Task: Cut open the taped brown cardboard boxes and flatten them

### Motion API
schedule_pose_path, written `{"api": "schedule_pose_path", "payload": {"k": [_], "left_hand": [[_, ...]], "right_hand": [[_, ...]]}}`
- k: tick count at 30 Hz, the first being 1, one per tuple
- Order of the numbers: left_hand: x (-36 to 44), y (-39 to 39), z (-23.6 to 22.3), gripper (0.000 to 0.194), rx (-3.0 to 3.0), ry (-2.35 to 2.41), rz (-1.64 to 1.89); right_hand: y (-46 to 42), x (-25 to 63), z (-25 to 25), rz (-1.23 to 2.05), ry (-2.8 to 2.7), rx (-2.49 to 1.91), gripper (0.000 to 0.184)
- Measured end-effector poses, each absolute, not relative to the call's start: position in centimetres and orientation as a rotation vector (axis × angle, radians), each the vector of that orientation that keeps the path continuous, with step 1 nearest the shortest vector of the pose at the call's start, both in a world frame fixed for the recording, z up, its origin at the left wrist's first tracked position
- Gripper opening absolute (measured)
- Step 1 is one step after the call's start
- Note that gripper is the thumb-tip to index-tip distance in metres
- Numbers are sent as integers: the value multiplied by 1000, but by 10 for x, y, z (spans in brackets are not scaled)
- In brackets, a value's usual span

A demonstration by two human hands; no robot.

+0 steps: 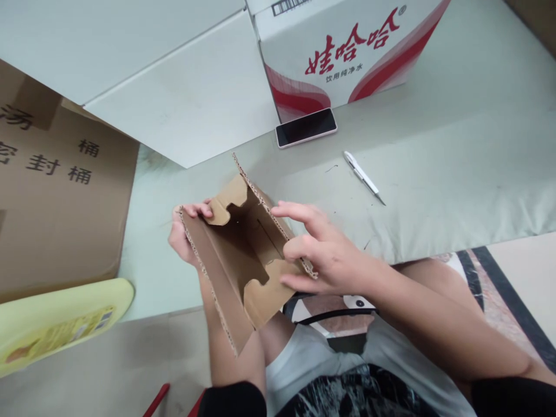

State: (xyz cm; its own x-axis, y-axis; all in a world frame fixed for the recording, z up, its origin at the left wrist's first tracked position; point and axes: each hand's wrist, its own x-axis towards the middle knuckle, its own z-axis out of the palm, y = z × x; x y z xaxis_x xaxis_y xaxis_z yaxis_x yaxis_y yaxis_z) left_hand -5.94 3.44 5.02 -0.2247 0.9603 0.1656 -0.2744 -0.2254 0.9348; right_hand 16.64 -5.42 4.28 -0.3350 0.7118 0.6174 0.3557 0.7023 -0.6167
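A small brown corrugated cardboard box [237, 255], half folded with its flaps open, is held over my lap. My left hand [185, 231] grips its left wall, fingertips curled over the top edge. My right hand [319, 252] holds the right wall, thumb and lower fingers pinching the panel while the forefinger stretches out along the upper edge. The box's inside faces the camera, showing cut-out tabs and slots.
A phone [306, 127] lies face up in front of a white and red printed carton [347, 52]. A white pen [362, 176] lies to the right on the pale green surface [456, 156]. A large brown carton [56, 197] and a yellow package [56, 324] sit at left.
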Motion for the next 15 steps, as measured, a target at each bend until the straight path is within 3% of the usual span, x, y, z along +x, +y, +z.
{"api": "schedule_pose_path", "payload": {"k": [15], "left_hand": [[-58, 32, 36, 37, 1049, 928, 1711]], "right_hand": [[-52, 165, 46, 677, -2164, -756, 36]]}}
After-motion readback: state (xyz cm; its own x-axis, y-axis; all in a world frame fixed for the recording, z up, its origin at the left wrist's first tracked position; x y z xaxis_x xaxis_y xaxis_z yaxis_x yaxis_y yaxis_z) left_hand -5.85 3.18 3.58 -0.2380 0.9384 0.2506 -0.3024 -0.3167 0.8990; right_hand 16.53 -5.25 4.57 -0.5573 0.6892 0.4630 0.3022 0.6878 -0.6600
